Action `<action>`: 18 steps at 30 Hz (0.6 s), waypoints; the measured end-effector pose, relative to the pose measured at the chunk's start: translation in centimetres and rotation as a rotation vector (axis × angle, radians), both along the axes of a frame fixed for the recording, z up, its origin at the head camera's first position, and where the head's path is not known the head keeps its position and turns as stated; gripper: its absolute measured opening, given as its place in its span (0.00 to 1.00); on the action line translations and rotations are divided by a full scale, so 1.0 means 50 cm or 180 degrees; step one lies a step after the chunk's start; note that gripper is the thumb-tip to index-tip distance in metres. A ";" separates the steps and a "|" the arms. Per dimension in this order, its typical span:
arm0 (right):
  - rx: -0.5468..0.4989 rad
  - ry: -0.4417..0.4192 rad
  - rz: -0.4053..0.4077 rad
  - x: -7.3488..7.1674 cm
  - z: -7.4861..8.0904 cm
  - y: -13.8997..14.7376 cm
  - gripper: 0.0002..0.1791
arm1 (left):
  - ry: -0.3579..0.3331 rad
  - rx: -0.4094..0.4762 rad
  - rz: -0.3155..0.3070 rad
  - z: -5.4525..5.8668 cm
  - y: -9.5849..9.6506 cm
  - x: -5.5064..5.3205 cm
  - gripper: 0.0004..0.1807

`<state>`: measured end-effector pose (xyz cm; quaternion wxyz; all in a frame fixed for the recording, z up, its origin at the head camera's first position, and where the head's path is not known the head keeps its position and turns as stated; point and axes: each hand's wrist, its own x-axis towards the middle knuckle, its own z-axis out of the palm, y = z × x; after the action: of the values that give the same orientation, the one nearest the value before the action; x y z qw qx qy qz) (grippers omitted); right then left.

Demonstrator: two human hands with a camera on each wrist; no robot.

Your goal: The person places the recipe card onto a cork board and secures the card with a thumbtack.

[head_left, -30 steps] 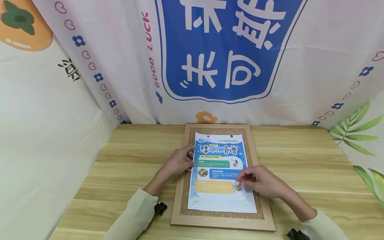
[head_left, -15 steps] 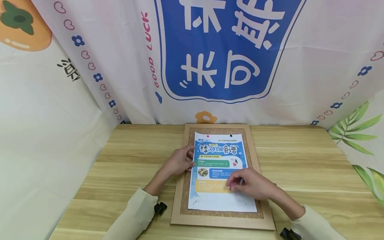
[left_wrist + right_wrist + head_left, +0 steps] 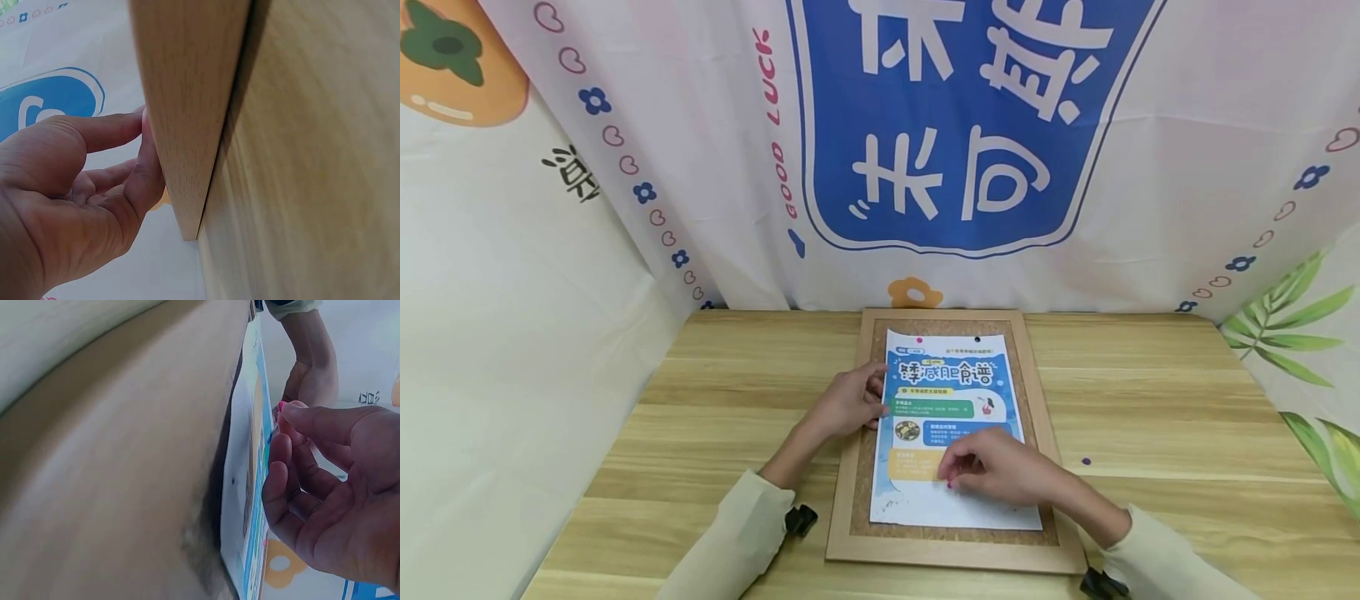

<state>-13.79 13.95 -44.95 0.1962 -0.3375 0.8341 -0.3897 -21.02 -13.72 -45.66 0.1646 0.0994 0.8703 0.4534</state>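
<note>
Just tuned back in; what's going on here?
A person's right hand pinches a pink pin over the lower part of a poster, which lies on a cork board. The left hand rests at the poster's left edge. Two top pins, one pink and one dark, sit along its upper edge; none shows at the lower corners. A small dark item, perhaps another pin, lies on the table.
</note>
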 end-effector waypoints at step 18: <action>-0.0051 -0.0209 0.0234 -0.002 -0.004 -0.063 0.05 | 0.0008 0.0010 0.0020 -0.005 -0.001 -0.002 0.40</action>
<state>-13.86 10.79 -45.17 0.2349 -0.3565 0.8111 -0.3998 -21.12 -13.75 -45.90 0.1620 0.0975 0.8701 0.4552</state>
